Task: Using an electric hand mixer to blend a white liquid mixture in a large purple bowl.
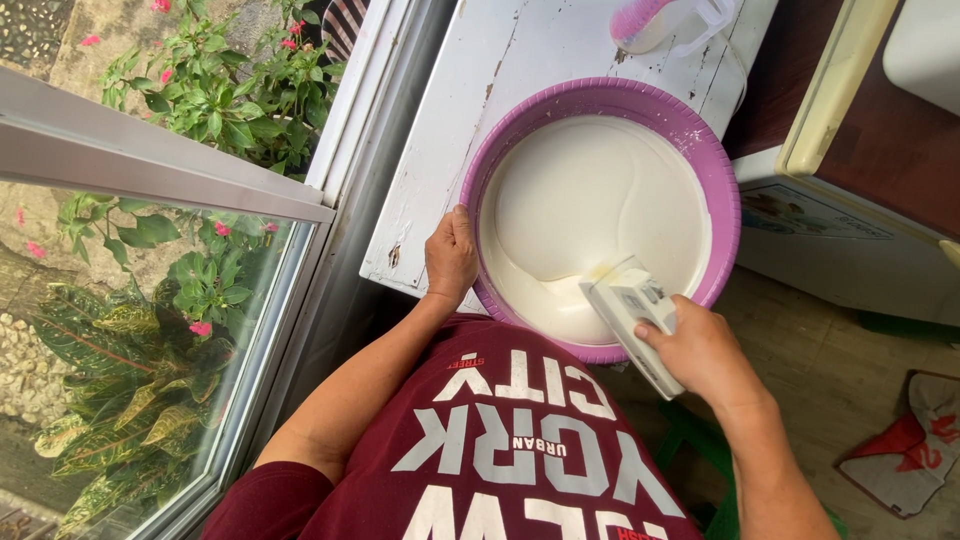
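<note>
A large purple basin full of smooth white batter stands on a worn white table. My left hand grips the basin's near-left rim. My right hand holds a white electric hand mixer, tilted with its front end dipped into the batter at the basin's near side. The beaters are hidden under the batter.
A clear measuring jug with a pink lid sits at the table's far edge. An open glass window with plants outside lies to the left. A white and yellow appliance stands on the right. A torn printed bag lies on the floor.
</note>
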